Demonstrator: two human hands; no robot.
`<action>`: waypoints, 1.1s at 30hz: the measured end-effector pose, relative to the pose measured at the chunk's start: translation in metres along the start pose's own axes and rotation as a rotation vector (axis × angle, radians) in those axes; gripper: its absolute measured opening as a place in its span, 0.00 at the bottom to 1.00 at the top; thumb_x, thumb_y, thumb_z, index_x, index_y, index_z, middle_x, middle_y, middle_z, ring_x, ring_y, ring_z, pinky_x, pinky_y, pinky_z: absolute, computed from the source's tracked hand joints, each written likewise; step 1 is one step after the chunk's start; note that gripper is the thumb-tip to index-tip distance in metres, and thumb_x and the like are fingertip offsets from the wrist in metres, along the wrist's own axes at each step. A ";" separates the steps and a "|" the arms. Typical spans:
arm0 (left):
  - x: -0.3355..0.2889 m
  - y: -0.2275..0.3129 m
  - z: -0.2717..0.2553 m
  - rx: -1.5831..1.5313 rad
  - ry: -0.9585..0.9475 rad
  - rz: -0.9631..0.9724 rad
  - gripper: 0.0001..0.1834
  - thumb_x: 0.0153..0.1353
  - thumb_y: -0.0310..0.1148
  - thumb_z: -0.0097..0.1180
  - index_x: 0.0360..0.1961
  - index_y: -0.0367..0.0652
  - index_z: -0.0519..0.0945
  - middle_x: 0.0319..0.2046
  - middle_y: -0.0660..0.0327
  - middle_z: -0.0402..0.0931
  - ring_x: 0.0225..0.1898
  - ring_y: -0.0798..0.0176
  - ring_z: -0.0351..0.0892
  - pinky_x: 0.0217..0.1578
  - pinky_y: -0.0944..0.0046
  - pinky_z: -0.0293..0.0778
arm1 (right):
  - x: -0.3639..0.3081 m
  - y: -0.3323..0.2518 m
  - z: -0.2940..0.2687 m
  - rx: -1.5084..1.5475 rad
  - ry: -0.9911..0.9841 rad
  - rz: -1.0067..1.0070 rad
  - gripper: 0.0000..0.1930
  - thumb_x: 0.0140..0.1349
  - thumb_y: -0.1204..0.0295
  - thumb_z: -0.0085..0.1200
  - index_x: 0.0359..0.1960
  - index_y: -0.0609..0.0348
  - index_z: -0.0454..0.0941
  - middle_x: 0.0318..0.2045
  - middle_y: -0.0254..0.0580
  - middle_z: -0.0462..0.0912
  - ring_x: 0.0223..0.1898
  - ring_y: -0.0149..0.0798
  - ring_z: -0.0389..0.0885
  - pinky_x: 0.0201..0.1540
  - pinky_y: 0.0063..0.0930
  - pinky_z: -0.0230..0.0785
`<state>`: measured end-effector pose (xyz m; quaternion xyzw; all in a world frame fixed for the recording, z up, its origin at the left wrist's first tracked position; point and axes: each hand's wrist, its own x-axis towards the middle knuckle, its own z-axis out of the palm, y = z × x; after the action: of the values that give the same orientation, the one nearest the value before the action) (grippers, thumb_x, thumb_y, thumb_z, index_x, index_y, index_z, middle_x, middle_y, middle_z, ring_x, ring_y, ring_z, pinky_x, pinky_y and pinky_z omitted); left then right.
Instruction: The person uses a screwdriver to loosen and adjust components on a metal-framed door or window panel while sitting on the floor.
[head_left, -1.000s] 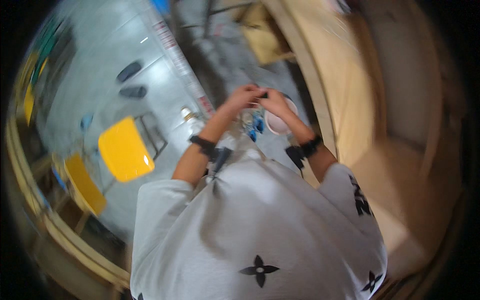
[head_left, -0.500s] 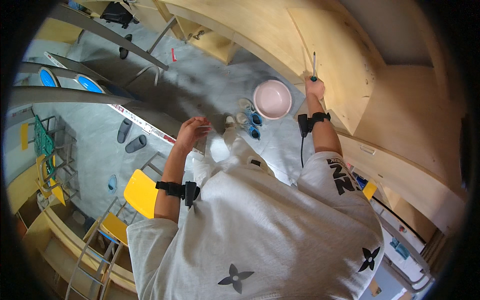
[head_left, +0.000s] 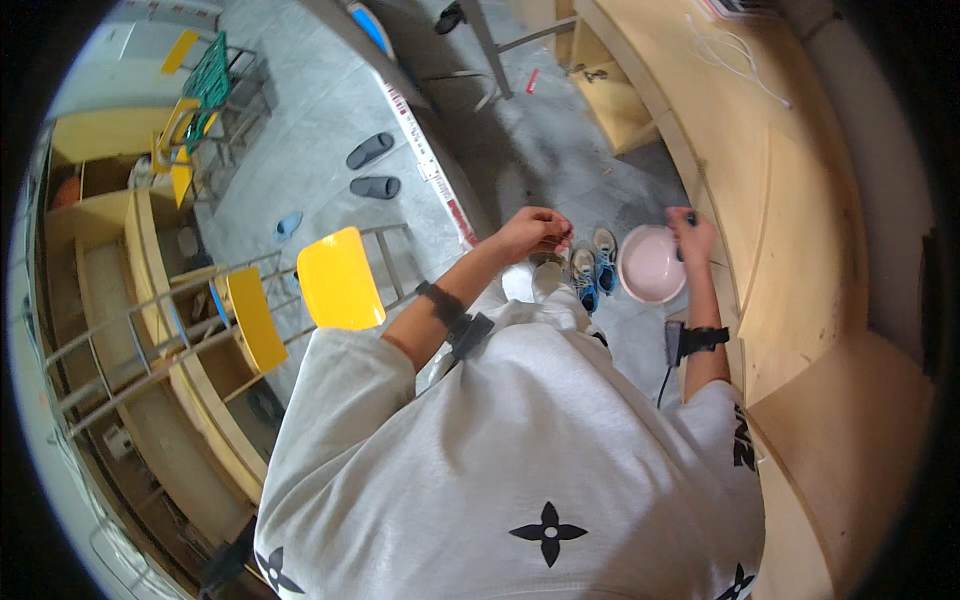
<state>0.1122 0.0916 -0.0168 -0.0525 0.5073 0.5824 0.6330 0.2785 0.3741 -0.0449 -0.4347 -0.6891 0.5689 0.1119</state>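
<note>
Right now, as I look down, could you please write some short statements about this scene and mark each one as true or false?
1. The right hand holds a dark-handled tool. True.
2. The left hand touches the yellow chair. False: the hand is well apart from it.
3. Two dark slippers lie on the grey floor. True.
4. The pink basin stands to the left of the sneakers. False: it stands to their right.
5. A black strap goes around the right forearm. True.

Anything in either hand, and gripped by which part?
Right hand: what looks like a screwdriver, by its dark handle. Left hand: curled; cannot tell if it holds anything.
</note>
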 end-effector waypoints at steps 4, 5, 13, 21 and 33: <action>-0.012 0.000 0.004 -0.190 -0.189 0.016 0.10 0.63 0.34 0.55 0.37 0.37 0.77 0.33 0.60 0.78 0.32 0.70 0.77 0.35 0.73 0.78 | -0.064 -0.079 0.097 0.048 -0.517 -0.091 0.08 0.54 0.70 0.62 0.30 0.63 0.79 0.21 0.31 0.79 0.21 0.22 0.71 0.23 0.18 0.63; -0.019 0.001 0.002 -0.200 -0.186 0.023 0.10 0.63 0.34 0.55 0.37 0.37 0.77 0.33 0.60 0.78 0.32 0.70 0.77 0.35 0.73 0.78 | -0.072 -0.088 0.107 0.092 -0.661 -0.105 0.08 0.55 0.71 0.62 0.31 0.64 0.79 0.22 0.32 0.80 0.22 0.22 0.72 0.23 0.17 0.63; -0.067 -0.015 -0.031 -0.431 -0.277 0.054 0.11 0.62 0.36 0.57 0.37 0.37 0.77 0.31 0.64 0.78 0.30 0.74 0.77 0.32 0.78 0.76 | -0.089 -0.112 0.149 0.219 -0.964 -0.056 0.09 0.57 0.70 0.61 0.30 0.64 0.78 0.23 0.33 0.80 0.24 0.21 0.73 0.27 0.15 0.63; -0.086 0.000 -0.079 -0.425 -0.309 0.109 0.09 0.60 0.32 0.58 0.36 0.37 0.77 0.30 0.62 0.78 0.30 0.72 0.78 0.32 0.76 0.76 | -0.091 -0.116 0.207 0.052 -0.837 -0.111 0.17 0.55 0.70 0.62 0.44 0.60 0.72 0.24 0.29 0.72 0.21 0.23 0.70 0.24 0.16 0.62; -0.063 0.017 -0.159 -1.259 0.172 0.477 0.13 0.64 0.26 0.48 0.46 0.26 0.70 0.47 0.47 0.73 0.50 0.53 0.74 0.56 0.56 0.71 | -0.122 -0.164 0.267 -0.222 -1.011 0.064 0.25 0.62 0.72 0.45 0.62 0.58 0.63 0.27 0.36 0.78 0.18 0.26 0.71 0.21 0.22 0.66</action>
<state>0.0181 -0.0507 -0.0397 -0.3438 0.1175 0.8843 0.2931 0.1004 0.1063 0.0535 -0.1357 -0.6998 0.6343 -0.2992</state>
